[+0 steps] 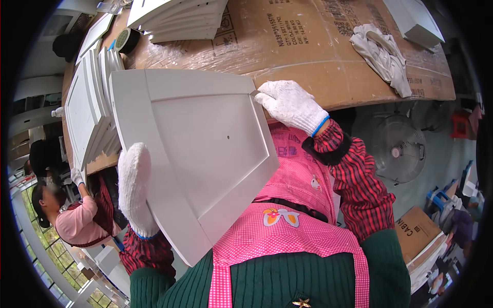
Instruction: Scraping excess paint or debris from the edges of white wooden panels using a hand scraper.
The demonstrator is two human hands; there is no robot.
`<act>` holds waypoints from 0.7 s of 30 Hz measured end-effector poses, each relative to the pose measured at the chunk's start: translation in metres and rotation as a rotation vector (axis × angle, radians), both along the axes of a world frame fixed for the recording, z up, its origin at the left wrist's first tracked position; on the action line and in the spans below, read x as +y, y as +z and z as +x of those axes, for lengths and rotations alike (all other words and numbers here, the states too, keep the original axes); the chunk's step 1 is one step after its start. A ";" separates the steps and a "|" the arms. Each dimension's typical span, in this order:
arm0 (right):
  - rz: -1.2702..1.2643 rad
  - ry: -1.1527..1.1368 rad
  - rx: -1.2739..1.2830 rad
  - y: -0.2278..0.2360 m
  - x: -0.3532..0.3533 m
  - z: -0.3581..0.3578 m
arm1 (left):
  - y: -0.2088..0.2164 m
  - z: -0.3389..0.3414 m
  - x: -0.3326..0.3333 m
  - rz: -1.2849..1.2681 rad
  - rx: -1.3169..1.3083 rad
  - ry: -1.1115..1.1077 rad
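Note:
A white cabinet door panel [205, 138] with a raised frame and a small hole is held tilted in front of my body. My left hand [136, 187], in a white knit glove, grips its left edge with the fingers pressed together. My right hand [291, 105], gloved the same way, is closed on the panel's upper right corner. The panel's far edge lies over the cardboard-covered table [308, 61]. Parts of both hands' fingers are hidden by the panel.
Stacked white panels [87, 113] stand at the table's left; another stack [179, 20] lies at the back. A tape roll [127, 40] sits between them. At right are a white cloth [382, 56], white box-shaped piece [416, 23] and floor fan [398, 149]. A co-worker [77, 220] is at left.

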State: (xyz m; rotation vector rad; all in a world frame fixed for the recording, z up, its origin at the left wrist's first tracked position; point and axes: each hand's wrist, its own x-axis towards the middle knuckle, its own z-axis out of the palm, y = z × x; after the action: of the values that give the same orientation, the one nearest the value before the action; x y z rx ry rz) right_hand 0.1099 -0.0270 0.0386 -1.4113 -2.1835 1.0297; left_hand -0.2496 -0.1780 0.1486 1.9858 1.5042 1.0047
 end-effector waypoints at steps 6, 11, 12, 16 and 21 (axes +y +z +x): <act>0.031 0.095 -0.113 0.011 0.010 0.001 | 0.001 -0.002 0.005 0.010 -0.012 -0.011; 0.086 0.155 -0.147 -0.002 0.004 0.006 | 0.002 -0.002 0.010 0.023 -0.028 -0.025; 0.122 0.172 -0.139 -0.007 0.001 0.008 | 0.002 -0.002 0.011 0.027 -0.035 -0.028; 0.019 0.148 -0.102 0.007 -0.010 0.007 | -0.001 -0.002 0.014 0.039 -0.059 -0.030; -0.119 0.079 -0.126 0.027 -0.036 0.005 | 0.000 -0.003 0.017 0.065 -0.107 -0.050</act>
State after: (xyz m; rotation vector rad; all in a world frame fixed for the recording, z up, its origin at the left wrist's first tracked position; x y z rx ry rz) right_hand 0.1150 -0.0631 0.0658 -1.4893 -2.3188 1.1440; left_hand -0.2525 -0.1610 0.1485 1.9700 1.3751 1.1339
